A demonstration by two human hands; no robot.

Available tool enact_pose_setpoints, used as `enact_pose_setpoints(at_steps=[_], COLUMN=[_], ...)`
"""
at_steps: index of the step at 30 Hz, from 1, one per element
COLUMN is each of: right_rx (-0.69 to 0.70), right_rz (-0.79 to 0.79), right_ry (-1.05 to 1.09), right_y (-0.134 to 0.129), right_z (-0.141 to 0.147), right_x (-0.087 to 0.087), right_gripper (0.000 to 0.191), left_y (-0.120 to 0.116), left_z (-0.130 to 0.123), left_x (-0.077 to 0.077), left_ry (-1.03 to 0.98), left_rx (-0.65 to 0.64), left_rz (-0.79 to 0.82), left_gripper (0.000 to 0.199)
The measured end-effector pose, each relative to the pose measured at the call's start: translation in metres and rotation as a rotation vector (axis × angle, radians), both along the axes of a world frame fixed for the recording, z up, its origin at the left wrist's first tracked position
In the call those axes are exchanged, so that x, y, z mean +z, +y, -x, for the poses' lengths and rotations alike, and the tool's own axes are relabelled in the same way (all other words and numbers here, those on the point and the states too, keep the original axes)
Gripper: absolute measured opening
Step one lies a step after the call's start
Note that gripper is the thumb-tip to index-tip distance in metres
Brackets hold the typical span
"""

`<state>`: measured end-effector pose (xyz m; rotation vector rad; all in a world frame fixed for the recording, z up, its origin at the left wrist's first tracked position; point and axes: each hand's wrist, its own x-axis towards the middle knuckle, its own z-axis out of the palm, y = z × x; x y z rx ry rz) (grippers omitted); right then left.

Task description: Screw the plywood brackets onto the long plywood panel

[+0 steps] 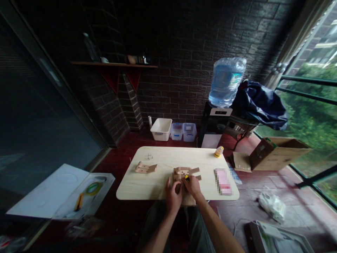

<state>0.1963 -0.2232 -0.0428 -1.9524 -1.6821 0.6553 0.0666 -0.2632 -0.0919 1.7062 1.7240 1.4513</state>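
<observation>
My right hand (193,186) is closed around a small screwdriver (186,177) with a yellow and black handle. Its shaft points at the top of a wooden assembly (178,170) near the table's front edge. Whether the tip sits in a screw is too small to tell. My left hand (174,195) has its fingers curled against the near left side of the same assembly, steadying it. A similar wooden part (144,168) lies apart to the left. Behind that part are several small screws (150,156).
The pale table (163,153) also bears a yellow-capped container (218,151) at back right and a blurred pink item (223,181) at right. An open white case (91,191) stands left. A water dispenser (214,123) and a cardboard box (276,154) are beyond.
</observation>
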Motion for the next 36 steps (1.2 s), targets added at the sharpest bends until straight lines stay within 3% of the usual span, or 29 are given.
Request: enact_pose_setpoints(at_steps=[14,24,28,36], right_rx=[-0.048,-0.024,-0.038,-0.038], right_rz=[-0.005,-0.022,-0.025,-0.038], right_ry=[0.106,0.126,0.123,0.145], right_y=[0.003,0.004,0.004,0.004], right_z=[0.000,0.001,0.001,0.002], right_x=[-0.005,-0.006,-0.008,-0.012], right_gripper=[0.036,0.030,0.030,0.034], left_y=[0.021,0.023,0.016,0.010], left_z=[-0.006,-0.005,-0.010,-0.021], left_x=[-0.001,0.005,0.007,-0.003], left_ry=[0.045,0.124,0.151,0.156], left_rx=[-0.120,-0.081,-0.011,0.020], left_rz=[0.051,0.089,0.149,0.199], left_gripper=[0.035,0.028,0.028,0.036])
